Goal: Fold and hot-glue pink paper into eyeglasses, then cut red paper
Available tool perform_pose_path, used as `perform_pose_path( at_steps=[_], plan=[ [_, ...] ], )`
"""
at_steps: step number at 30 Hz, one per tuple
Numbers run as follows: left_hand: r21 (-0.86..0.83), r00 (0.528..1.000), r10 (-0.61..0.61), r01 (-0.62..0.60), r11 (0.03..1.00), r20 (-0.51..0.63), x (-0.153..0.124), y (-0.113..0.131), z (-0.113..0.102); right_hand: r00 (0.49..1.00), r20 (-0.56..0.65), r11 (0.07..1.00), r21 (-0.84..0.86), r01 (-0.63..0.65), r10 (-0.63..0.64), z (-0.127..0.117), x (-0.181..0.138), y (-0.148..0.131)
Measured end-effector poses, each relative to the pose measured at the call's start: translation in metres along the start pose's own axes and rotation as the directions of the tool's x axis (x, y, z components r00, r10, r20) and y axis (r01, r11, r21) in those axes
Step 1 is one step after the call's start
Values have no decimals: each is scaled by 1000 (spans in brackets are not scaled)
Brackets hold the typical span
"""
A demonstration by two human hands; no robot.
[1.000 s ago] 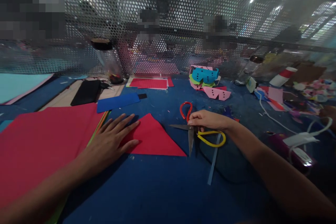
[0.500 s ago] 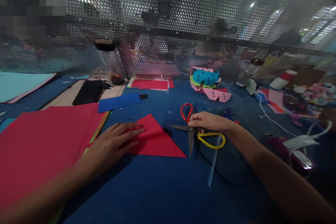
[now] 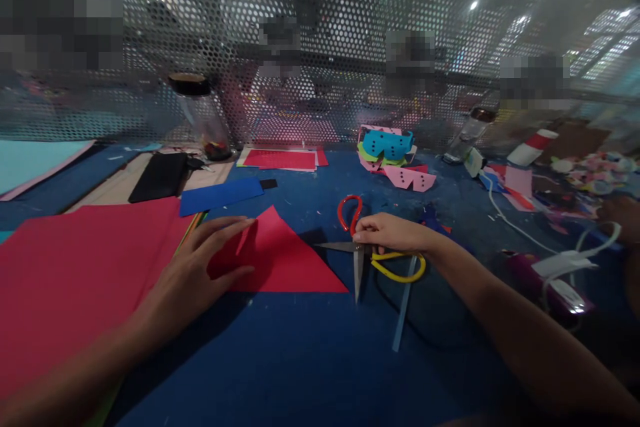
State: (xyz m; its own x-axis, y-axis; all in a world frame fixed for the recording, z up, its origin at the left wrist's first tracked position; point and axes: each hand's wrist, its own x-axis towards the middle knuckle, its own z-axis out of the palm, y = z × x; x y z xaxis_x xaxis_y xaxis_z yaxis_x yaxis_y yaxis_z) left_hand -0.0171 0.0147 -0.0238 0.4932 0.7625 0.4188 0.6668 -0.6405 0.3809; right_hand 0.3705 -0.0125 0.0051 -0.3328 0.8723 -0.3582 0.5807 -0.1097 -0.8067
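Observation:
My left hand (image 3: 200, 267) lies over the left corner of a red paper triangle (image 3: 287, 260) on the blue table, fingers stretched and slightly raised. My right hand (image 3: 390, 235) rests on a pair of scissors (image 3: 357, 250) with one red handle loop and one yellow handle loop. Its fingers are pinched at the pivot. The blades are spread apart, one pointing left and one toward me. A large red sheet (image 3: 75, 273) lies under my left forearm.
A blue strip (image 3: 220, 195) and a black pouch (image 3: 160, 177) lie behind the red sheet. Paper cutouts in blue and pink (image 3: 395, 157) sit by the perforated metal screen (image 3: 320, 47). A jar (image 3: 200, 113), cables and coloured scraps (image 3: 550, 193) fill the right side.
My left hand has slid a little left and back on the triangle, lifting its fingers. My right hand stays on the scissors.

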Motion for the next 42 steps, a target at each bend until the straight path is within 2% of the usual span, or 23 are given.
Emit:
perform_pose_path(
  at_steps=[6, 11, 19, 30, 33, 35, 37, 40, 42],
  plan=[
    [-116, 977, -204, 197, 973, -53, -4, 1, -1, 1000, 4, 1000, -14, -4, 4, 1, 0, -4],
    [-104, 976, -192, 181, 978, -107, -5, 9, -9, 999, 31, 1000, -15, 14, -13, 0, -3, -8],
    [-123, 959, -269, 258, 958, -87, 0, 14, -13, 994, 107, 999, -41, 15, -10, 2, -6, -15],
    [-127, 939, -342, 335, 934, -36, 2, 5, -9, 993, 117, 994, -106, 21, -9, 3, -8, -16],
    [-68, 960, -276, 273, 960, -47, 4, 3, -8, 994, 106, 989, -148, 26, -10, 4, -7, -15],
    [-3, 987, -158, 158, 987, -32, 6, 4, -9, 995, 101, 985, -168, 28, -11, 4, -7, -15],
    [15, 998, 13, -14, 1000, 60, 6, 6, -9, 996, 92, 984, -177, 26, -10, 4, -8, -16],
    [-41, 934, 226, -224, 974, 276, 6, 7, -5, 996, 85, 983, -182, 22, -6, 4, -9, -18],
    [-45, 893, 261, -263, 964, 367, 6, 6, 0, 996, 85, 983, -183, 16, 0, 4, -9, -18]
  ],
)
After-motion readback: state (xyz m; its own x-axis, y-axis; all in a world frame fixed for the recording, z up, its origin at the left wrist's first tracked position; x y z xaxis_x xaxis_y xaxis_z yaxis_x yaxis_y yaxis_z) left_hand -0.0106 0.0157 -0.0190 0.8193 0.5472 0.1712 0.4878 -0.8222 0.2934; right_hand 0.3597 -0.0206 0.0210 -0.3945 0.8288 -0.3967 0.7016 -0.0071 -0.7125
